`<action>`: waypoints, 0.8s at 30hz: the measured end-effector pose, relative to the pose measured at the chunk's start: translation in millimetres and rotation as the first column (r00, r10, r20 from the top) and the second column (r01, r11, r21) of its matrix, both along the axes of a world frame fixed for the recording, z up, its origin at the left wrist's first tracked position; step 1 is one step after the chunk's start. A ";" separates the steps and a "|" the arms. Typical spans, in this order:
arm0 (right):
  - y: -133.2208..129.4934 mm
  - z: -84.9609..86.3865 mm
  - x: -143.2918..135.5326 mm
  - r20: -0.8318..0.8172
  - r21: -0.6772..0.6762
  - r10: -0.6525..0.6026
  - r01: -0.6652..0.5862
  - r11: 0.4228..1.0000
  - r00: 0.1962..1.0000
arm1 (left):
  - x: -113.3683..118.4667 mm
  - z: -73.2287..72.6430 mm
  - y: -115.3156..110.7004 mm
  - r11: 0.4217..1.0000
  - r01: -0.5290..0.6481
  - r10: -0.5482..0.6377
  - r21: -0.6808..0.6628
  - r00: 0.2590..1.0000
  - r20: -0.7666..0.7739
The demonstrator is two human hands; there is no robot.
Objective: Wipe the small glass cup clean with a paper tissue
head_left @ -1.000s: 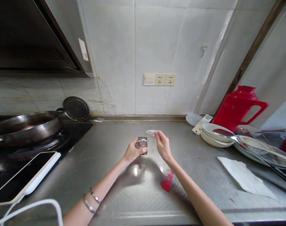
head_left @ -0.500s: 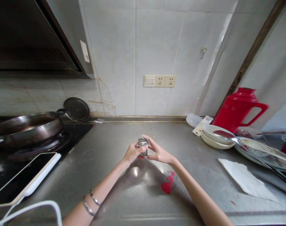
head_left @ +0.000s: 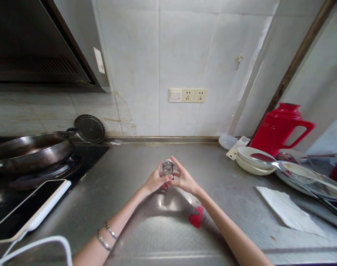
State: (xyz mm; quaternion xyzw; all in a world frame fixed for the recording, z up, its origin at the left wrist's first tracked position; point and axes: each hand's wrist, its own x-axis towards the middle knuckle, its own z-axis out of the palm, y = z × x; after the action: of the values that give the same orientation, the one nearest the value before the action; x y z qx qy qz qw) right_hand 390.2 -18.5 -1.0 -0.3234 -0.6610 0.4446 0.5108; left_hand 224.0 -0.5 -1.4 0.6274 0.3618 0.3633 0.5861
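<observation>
Above the middle of the steel counter (head_left: 124, 207), a small shiny grey block (head_left: 167, 167) with a crinkled-looking face is held between both hands. My left hand (head_left: 155, 181) grips its left side, thumb across the near lower edge. From the right, my right hand (head_left: 185, 180) closes on it with fingertips at the top right and thumb low. What the block is made of is too small to tell, and its underside is hidden by the fingers. A torn red scrap (head_left: 196, 217) lies on the counter near my right forearm.
At left, a steel pan (head_left: 54, 153) sits on the stove, with a phone (head_left: 24, 210) on a white cable in front. To the right are a red thermos jug (head_left: 277, 127), stacked bowls (head_left: 254, 168), a plate with utensils (head_left: 285, 184) and a white napkin (head_left: 290, 210).
The block has been turned in the fingers, so a different, rounder-looking face shows. My right fingers have shifted around it and my left thumb sits lower.
</observation>
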 end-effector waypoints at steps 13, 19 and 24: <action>-9.2 18.9 -9.5 -0.038 -0.129 -0.130 0.125 0.984 0.991 | -9.6 2.2 1.4 0.885 -0.004 0.099 0.466 0.979 -0.178; -9.1 20.2 -9.3 -0.077 -0.204 -0.097 0.080 0.976 0.992 | -6.1 4.7 -2.5 0.864 -0.042 0.174 0.501 0.960 -0.219; 5.8 6.6 -1.8 -0.143 -0.362 -0.182 0.120 0.925 0.973 | -2.9 0.4 -5.4 0.846 -0.058 0.189 0.530 0.962 -0.197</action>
State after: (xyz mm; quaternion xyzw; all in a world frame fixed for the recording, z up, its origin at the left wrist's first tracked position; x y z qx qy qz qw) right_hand 388.5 -12.6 5.7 -0.4192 -0.4968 0.5410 0.5337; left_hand 221.1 -5.8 -1.0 0.7767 0.3587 0.4056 0.3217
